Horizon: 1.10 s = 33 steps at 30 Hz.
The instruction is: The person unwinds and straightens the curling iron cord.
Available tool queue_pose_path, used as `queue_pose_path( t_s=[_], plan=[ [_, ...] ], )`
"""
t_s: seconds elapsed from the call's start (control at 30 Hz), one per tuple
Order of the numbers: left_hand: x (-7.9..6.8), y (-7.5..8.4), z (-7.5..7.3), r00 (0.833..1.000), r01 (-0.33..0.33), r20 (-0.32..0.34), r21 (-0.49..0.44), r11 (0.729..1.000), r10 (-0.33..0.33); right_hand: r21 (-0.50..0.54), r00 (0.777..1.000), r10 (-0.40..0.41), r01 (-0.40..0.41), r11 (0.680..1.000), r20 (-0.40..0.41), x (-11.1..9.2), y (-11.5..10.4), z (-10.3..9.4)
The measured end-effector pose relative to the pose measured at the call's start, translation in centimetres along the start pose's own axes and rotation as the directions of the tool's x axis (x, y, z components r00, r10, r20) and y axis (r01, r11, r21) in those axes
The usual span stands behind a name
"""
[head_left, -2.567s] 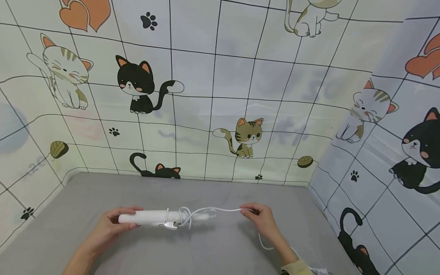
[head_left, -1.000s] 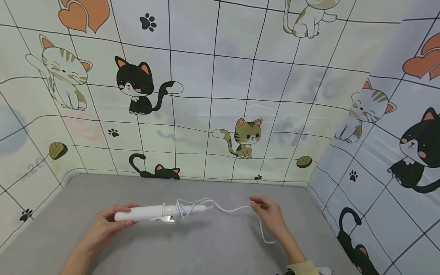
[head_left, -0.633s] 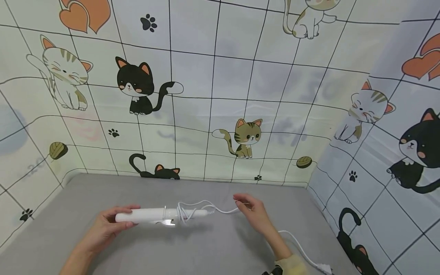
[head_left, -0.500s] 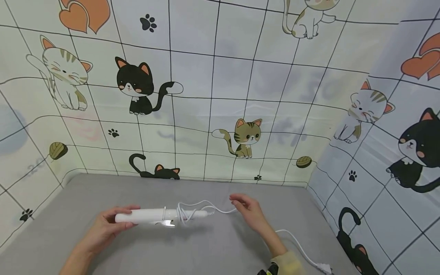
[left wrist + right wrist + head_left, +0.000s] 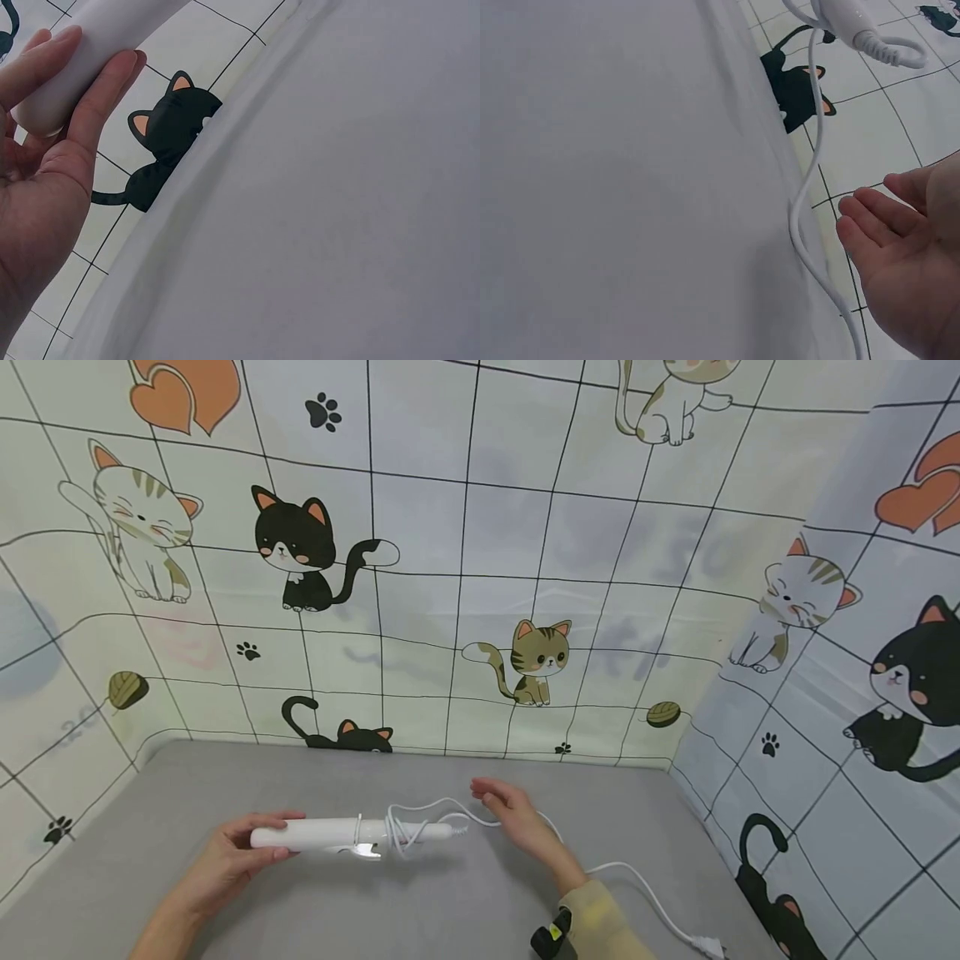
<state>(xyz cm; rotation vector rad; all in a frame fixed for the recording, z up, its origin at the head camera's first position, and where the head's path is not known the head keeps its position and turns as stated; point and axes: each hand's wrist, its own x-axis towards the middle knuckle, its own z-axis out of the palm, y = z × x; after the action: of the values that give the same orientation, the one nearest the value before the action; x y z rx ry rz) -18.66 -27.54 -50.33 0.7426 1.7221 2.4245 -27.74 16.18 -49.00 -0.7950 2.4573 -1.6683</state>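
A white curling iron (image 5: 322,833) is held level above the grey surface in the head view. My left hand (image 5: 238,853) grips its thick rounded end, fingers above and thumb below. The left wrist view shows that white barrel (image 5: 112,45) between the thumb and fingers. White cord (image 5: 405,828) is looped around the other end, where a small clip lever (image 5: 366,852) sticks out below. My right hand (image 5: 517,814) is beside the cord with its fingers extended. In the right wrist view the cord (image 5: 810,172) runs clear of that hand (image 5: 907,255).
The cord trails right across the grey cloth surface (image 5: 420,918) to a white plug (image 5: 707,946) near the front right. Cat-printed sheeting (image 5: 420,610) rises at the back and both sides. A dark device (image 5: 551,935) is strapped to the right wrist.
My right hand, pinching the cord earlier, has let it go and moved left toward the curling iron, fingers straightened. The cord's far stretch now lies behind the forearm. My left hand keeps its hold.
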Motion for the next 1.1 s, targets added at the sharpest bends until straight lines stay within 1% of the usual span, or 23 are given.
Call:
queue_pose_path(
  t_s=[0.1,0.13,0.2,0.3,0.37,0.43,0.63,0.73,0.87,1.0,1.1],
  plan=[
    [-0.2,0.0,0.0,1.0,0.003,-0.005,0.016,1.0,-0.003,0.059,0.998,-0.011,0.007,0.998,0.069,0.9,0.4,0.5],
    [-0.2,-0.1,0.1,1.0,0.004,-0.005,0.023,1.0,-0.004,0.063,0.996,-0.014,0.009,0.998,0.086,1.1,0.5,0.7],
    [-0.3,-0.1,0.2,1.0,0.009,-0.002,0.032,0.999,-0.009,0.03,0.994,-0.014,0.011,0.999,0.104,1.3,0.9,1.0],
    [-0.3,-0.2,0.3,1.0,0.012,0.002,0.039,0.999,-0.012,-0.058,0.994,-0.009,0.015,0.998,0.11,1.4,1.4,1.4],
    [-0.2,-0.2,0.3,1.0,0.01,0.005,0.037,0.999,-0.01,-0.124,0.995,0.003,0.01,0.992,0.099,1.3,1.7,1.6],
    [-0.2,-0.2,0.3,1.0,0.009,0.0,0.039,0.999,-0.009,-0.161,0.996,0.016,-0.002,0.987,0.084,1.2,1.9,1.7],
    [-0.4,0.0,0.1,1.0,0.004,0.0,0.037,0.999,-0.004,-0.188,0.999,0.05,-0.045,0.981,0.022,1.3,1.9,2.1],
    [-0.6,0.0,0.0,1.0,0.008,0.001,0.026,1.0,-0.008,-0.212,0.999,0.042,-0.047,0.976,-0.028,1.2,2.2,2.1],
    [-0.7,0.0,-0.3,1.0,0.006,-0.012,0.022,1.0,-0.006,-0.212,0.996,0.023,-0.04,0.976,-0.083,1.1,2.4,1.8],
    [-0.9,0.2,-0.4,0.999,0.017,-0.034,0.052,0.999,-0.016,-0.16,0.993,0.02,-0.038,0.986,-0.113,1.0,2.4,1.4],
    [-0.8,0.1,-0.4,0.999,0.023,-0.032,0.063,0.998,-0.021,-0.119,0.99,0.05,-0.066,0.991,-0.13,0.8,2.4,0.9]
  ],
)
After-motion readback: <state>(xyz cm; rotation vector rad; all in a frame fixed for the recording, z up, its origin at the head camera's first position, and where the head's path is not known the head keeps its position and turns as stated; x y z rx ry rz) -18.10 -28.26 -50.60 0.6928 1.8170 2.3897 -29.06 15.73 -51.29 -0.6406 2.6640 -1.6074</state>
